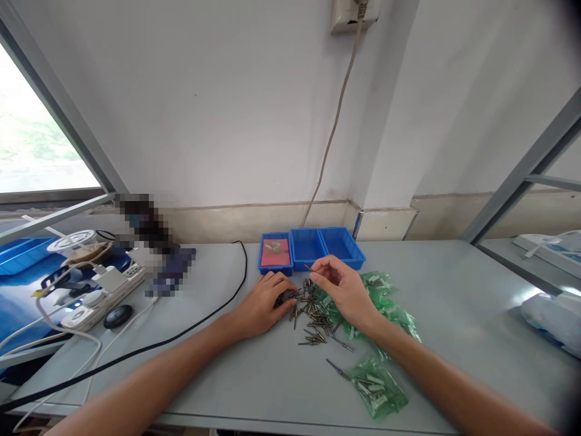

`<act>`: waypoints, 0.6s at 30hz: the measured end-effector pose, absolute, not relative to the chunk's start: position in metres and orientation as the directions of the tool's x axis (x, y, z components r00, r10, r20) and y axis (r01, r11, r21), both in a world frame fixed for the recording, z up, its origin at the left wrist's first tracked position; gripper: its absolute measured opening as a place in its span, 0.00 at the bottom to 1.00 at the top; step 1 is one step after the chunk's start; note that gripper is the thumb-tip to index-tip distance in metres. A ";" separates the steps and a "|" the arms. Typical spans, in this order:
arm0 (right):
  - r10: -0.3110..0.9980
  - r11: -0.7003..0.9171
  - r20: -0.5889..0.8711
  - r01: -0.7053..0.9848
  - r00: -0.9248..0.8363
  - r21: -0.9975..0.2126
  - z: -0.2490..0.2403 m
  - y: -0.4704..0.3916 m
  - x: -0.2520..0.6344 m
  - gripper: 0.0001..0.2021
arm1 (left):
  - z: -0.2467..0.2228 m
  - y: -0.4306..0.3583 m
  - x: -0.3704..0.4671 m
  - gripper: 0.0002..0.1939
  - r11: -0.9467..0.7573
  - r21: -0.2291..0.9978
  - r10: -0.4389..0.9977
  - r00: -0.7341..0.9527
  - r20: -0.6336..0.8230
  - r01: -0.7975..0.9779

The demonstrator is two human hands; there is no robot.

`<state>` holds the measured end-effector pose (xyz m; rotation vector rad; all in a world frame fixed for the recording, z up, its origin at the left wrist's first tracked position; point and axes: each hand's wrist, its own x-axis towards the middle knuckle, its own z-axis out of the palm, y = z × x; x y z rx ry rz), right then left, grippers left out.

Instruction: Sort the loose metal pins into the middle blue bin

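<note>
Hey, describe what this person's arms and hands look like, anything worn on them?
Both forearms are bare as far as the picture shows: no sleeves reach into view. The left hand and the right hand wear no gloves, and no watch, bracelet or ring is visible on either wrist or on the fingers that show. No markings can be made out.

Grey table (454,303): pins (313,315), bags (379,387), trays (313,247).

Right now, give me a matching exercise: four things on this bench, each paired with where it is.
1. left hand
2. right hand
3. blue trays
4. black cable

A. against the wall
B. pinching one metal pin
C. running across the table's left side
D. resting beside the pile of metal pins

Pairs: 1-D, 2-B, 3-A, 4-C
</note>
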<state>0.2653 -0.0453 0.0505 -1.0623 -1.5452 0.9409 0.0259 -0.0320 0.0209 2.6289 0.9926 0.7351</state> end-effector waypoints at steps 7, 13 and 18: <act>0.882 0.464 0.458 0.388 -0.116 -0.796 0.047 -0.048 0.266 0.06 | 0.021 -0.032 0.026 0.10 -0.739 0.372 0.673 0.643 0.366 0.561; 0.966 0.251 0.243 0.091 -0.084 -0.964 0.044 -0.043 0.266 0.15 | 0.021 -0.031 0.026 0.10 -0.744 0.370 0.668 0.647 0.368 0.557; 0.986 -0.010 0.031 -0.243 -0.166 -0.970 0.048 -0.043 0.264 0.18 | 0.019 -0.031 0.026 0.09 -0.743 0.369 0.668 0.655 0.353 0.559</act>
